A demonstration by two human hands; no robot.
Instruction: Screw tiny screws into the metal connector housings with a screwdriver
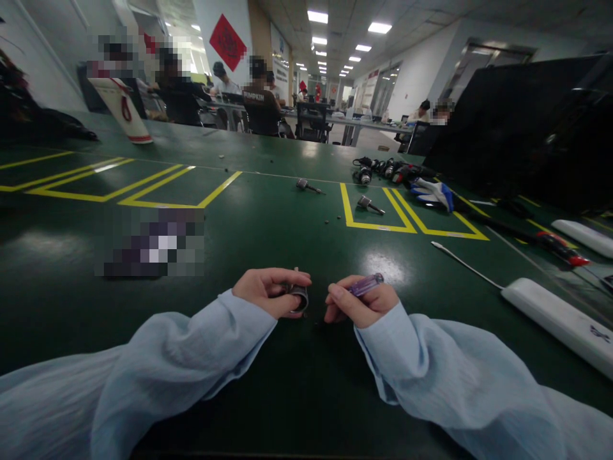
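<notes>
My left hand (263,291) is closed around a dark metal ring-shaped part (302,301), its round opening facing me and a thin stub showing above the fingers. Close to its right, my right hand (357,305) grips a screwdriver with a clear purple handle (368,284). Its shaft and tip cannot be made out. A small gap separates the two hands, just above the green table (306,383). Farther out lie two metal pieces with thin shafts, one metal piece (302,184) left of the yellow tape, the other metal piece (366,202) inside it.
Power strips (555,313) and a white cable (464,265) lie at the right. Behind them are a blue-white glove (432,193), dark tools (383,169) and a red-black tool (558,246). A paper cup (125,112) stands at far left. People sit beyond the table.
</notes>
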